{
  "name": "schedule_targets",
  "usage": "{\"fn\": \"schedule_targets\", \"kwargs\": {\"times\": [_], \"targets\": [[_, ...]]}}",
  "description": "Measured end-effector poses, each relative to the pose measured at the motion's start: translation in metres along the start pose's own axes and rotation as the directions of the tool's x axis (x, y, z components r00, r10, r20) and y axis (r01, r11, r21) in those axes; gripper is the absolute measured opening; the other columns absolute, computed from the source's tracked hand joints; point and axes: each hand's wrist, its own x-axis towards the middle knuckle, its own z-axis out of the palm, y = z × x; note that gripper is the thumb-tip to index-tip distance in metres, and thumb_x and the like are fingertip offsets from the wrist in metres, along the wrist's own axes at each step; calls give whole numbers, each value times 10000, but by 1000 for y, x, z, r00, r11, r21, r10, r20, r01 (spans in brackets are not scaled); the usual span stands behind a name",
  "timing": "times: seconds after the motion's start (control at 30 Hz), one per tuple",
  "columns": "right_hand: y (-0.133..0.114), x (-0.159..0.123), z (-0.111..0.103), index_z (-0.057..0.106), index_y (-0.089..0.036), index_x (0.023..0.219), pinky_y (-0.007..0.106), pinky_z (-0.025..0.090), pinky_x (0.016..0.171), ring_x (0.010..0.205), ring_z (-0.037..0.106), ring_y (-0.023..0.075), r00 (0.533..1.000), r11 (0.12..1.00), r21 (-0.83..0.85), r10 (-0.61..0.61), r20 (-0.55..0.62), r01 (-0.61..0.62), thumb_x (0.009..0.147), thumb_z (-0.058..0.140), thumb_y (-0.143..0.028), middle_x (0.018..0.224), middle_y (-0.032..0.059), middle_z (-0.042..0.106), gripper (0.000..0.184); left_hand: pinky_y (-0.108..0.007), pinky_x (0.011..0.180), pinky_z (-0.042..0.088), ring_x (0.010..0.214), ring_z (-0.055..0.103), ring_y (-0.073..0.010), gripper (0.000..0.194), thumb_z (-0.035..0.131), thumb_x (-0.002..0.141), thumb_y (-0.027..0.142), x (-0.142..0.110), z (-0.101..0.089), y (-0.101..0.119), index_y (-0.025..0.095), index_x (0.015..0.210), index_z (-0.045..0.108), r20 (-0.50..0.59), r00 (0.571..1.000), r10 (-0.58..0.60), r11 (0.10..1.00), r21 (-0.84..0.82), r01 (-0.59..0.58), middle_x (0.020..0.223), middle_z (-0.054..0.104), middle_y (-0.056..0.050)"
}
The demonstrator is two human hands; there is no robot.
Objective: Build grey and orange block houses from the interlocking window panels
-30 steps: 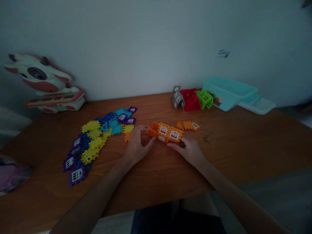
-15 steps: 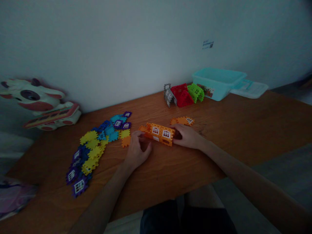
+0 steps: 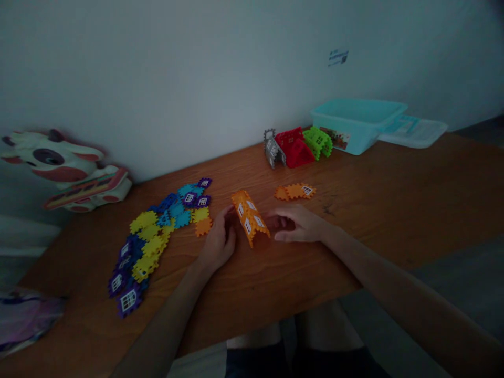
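Note:
An assembly of orange interlocking building tiles (image 3: 249, 214) with white window pieces stands on the table like a ridged tent, its near end spread apart. My left hand (image 3: 219, 239) rests on the table to its left, thumb and fingers apart, fingertips close to the far left side. My right hand (image 3: 301, 223) is at its right, thumb parted from the curved fingers. Whether the fingertips touch the assembly I cannot tell. Behind my right hand lies a short row of loose orange tiles (image 3: 294, 191), one with a white window.
Yellow tiles (image 3: 148, 247), purple window tiles (image 3: 128, 300) and light blue tiles (image 3: 181, 218) lie at left. Grey (image 3: 273, 149), red (image 3: 297, 151) and green assemblies (image 3: 318, 142) stand by the wall, near a turquoise bin (image 3: 356, 123) and its lid (image 3: 417, 132). A cow keyboard toy (image 3: 71, 168) sits far left.
The orange assembly, earlier held lengthwise between my hands, has been turned and set on the table with its ridge up. My right hand has let go of its end; the view has shifted.

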Motion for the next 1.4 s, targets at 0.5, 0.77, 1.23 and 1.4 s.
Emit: {"fn": "schedule_targets", "kwargs": {"times": [0.5,0.77,1.23,1.4], "targets": [[45,81,27,522,-256,1426,481,432,1131,1329,531,223,961,972,-128,-216,-175,195,834,416,17,1400,103,575,661,-489,929,504,1121,555,-317,805,550,852,684,-8,-13,16,164,1447,397,-153,878,453,884,204,-421,1244,544,-163],[26,55,22,583,-229,1307,487,478,1081,1312,552,257,948,970,-135,-228,-224,202,892,563,-129,1422,144,535,428,-397,831,514,952,604,-236,324,636,840,225,-8,-30,26,221,1153,552,-357,723,591,802,356,-479,1050,619,-75],[8,46,7,657,-205,1250,328,518,791,858,716,217,991,952,-306,-56,-119,17,912,683,-465,1050,84,770,427,-257,713,435,741,541,-120,150,693,828,251,17,-44,1,210,927,587,-747,585,-316,850,-497,-175,895,596,11],[-11,44,15,652,-208,1301,340,503,742,791,715,248,991,922,-366,-137,9,131,899,636,-612,922,83,782,569,-272,745,468,792,564,-132,140,654,892,287,14,-40,-8,223,970,558,-739,616,-273,909,-408,-86,937,577,-2]]}}
